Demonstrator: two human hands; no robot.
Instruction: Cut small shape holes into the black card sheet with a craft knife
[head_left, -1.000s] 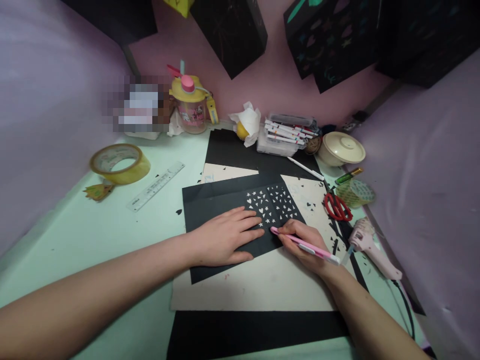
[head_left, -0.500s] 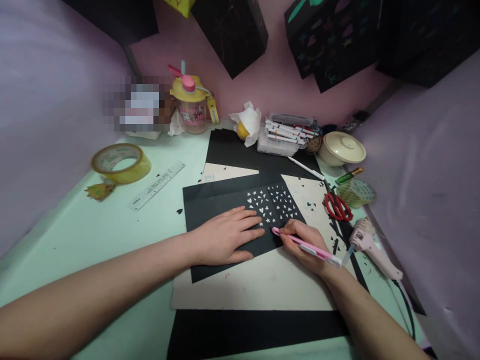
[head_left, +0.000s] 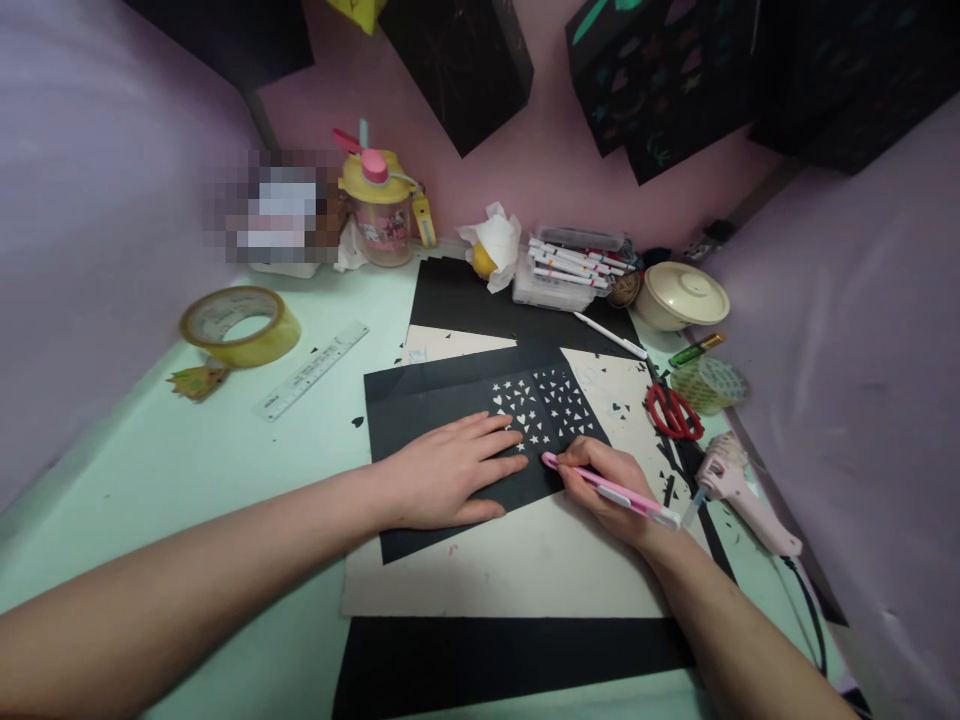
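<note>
A sheet of black card (head_left: 420,400) lies on a pale board (head_left: 510,580), with small stars, hearts and triangles cut through its right part. My left hand (head_left: 442,470) rests flat on the card, fingers spread, just left of the cut-outs. In my right hand (head_left: 607,480) is a slim pink craft knife (head_left: 622,494), pinched pen-like near its front end. Its tip points left at the card just below the cut shapes; the blade itself is too small to make out.
Black scraps are scattered on the board's right side, near red-handled scissors (head_left: 674,412) and a pink glue gun (head_left: 739,490) with its cable. Left lie a clear ruler (head_left: 313,370) and a tape roll (head_left: 270,345). Behind stand a cup (head_left: 381,225), marker box (head_left: 555,292) and lidded bowl (head_left: 684,298).
</note>
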